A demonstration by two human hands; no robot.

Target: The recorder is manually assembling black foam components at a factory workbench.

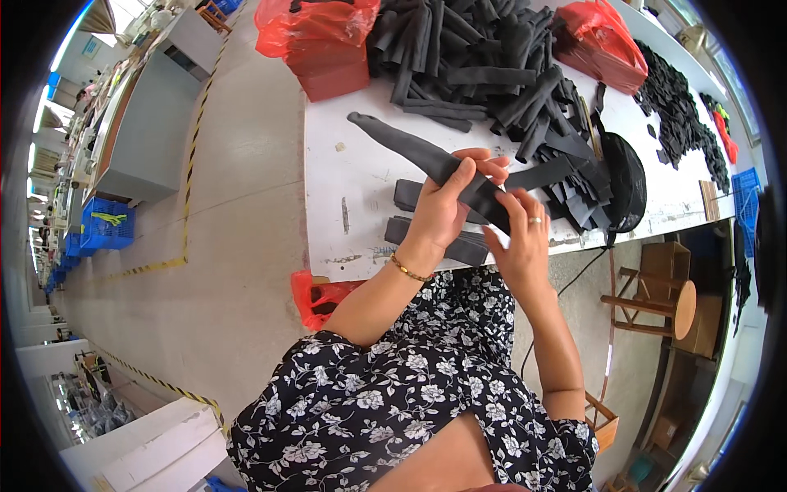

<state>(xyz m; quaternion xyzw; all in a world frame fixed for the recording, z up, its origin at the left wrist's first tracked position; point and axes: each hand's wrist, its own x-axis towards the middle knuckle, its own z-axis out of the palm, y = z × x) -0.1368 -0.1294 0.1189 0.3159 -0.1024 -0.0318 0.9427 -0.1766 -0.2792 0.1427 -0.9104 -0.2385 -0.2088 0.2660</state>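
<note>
A long, dark grey fabric tube [398, 141] slants over the front of the white table [326, 193], its narrower end pointing to the far left. My left hand [445, 207] is closed round its middle, thumb on top. At the near right end, the fingers of my right hand [525, 242] pinch the fabric by its edge. Folded dark fabric bundles [463, 246] lie on the table below my hands, partly hidden by my left hand and wrist. Just beyond my right hand, a heap of flat dark fabric pieces [578, 193] spreads over the table.
A big pile of dark fabric tubes [467, 57] stands at the back between two red plastic bags [328, 70] [602, 45]. A round black object [627, 184] with a cord sits at the right edge. Wooden stools [684, 310] stand right; a red bag [310, 302] hangs low left.
</note>
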